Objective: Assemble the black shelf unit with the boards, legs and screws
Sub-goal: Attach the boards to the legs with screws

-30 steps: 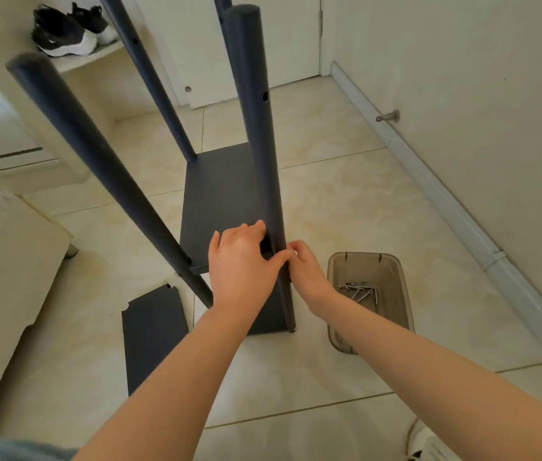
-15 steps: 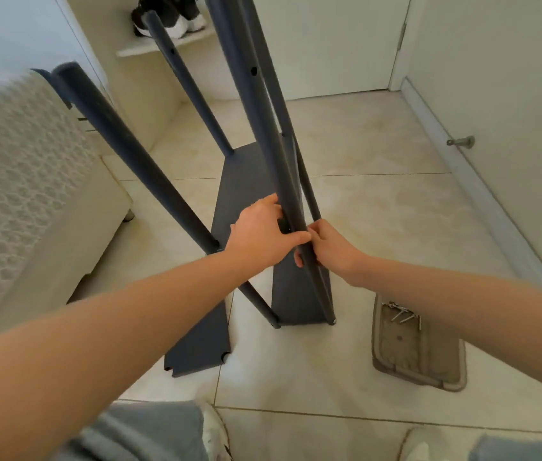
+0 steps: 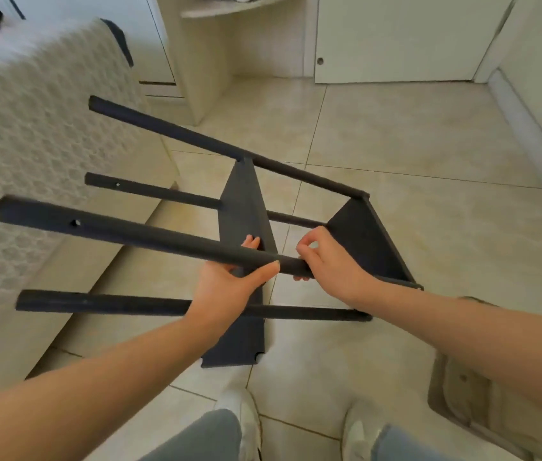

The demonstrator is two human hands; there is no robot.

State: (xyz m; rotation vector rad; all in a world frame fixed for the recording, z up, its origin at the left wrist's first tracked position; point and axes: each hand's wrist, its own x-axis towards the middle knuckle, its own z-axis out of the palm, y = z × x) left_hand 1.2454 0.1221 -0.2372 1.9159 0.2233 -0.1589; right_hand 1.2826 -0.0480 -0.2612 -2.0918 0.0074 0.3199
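1. Now the black shelf unit [image 3: 296, 227] lies on its side above the tiled floor [image 3: 412, 144]. Its four legs point to the left, toward a bed with a patterned cover [image 3: 30, 144]. I judge that it is tipped this way so that the screw holes of the near side face up and are easy to reach.
2. The left hand [image 3: 229, 284] is wrapped around the nearest upper leg [image 3: 130, 232]: the thumb lies over the top and the fingers curl behind it. This grip seems to carry the weight of the frame and to keep it from rolling.
3. The right hand [image 3: 326, 257] touches the same leg just beside the left hand. Its thumb and first finger are pinched narrow together above the leg. I cannot tell if a screw is between them; nothing is visible there.
4. Two boards look already joined to the legs: the end board [image 3: 362, 241] at the right ends of the legs, and a middle board [image 3: 243, 201] further along. A loose board [image 3: 236, 347] lies flat on the floor under the frame, so I think that at least one shelf is not yet mounted.
5. A brownish plastic bin [image 3: 442, 397] stands on the floor at the lower right, mostly hidden behind the right forearm. What it contains is not visible from here.
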